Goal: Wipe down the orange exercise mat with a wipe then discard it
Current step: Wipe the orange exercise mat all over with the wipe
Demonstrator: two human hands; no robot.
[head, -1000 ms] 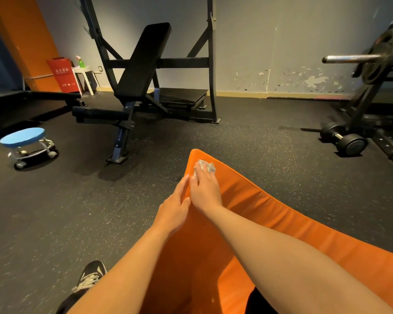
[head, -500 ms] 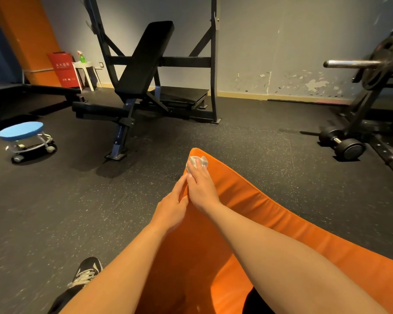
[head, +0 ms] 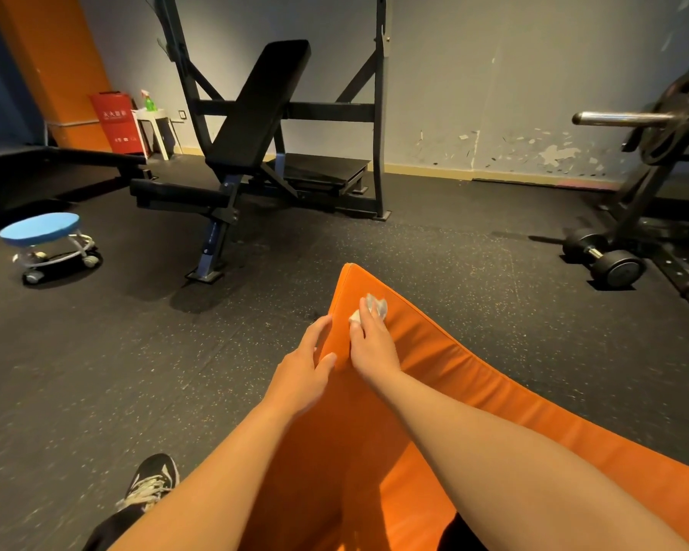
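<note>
From my remote seat I see both hands stretched forward over the orange padded exercise mat [head: 446, 363], which lies on the black speckled rubber floor [head: 136, 351] and runs from under the forearms to its far corner just beyond the fingertips. The right hand [head: 374, 346] lies palm down on the top of the mat near that corner. Its fingers are almost straight and press the small crumpled white wipe [head: 376, 305] against the orange cover, and part of the wipe shows past the fingertips. The left hand [head: 300, 375] is just beside the right one, on its left. It holds the left edge of the mat, with the thumb on the top surface and the fingers laid along the side. Below the left forearm, near my own body, there is a black lace-up shoe [head: 154, 481] on the floor. Far ahead of the hands stands a black inclined weight bench [head: 255, 109] inside a dark steel frame. Well to the left of the left hand is a low round blue stool on small wheels [head: 40, 228]. Well to the right of the right hand lies a black dumbbell [head: 605, 258]. Beyond the stool, at the wall, I see a red box [head: 114, 121] and a small white table [head: 158, 127] with a green spray bottle [head: 149, 101] on it.
</note>
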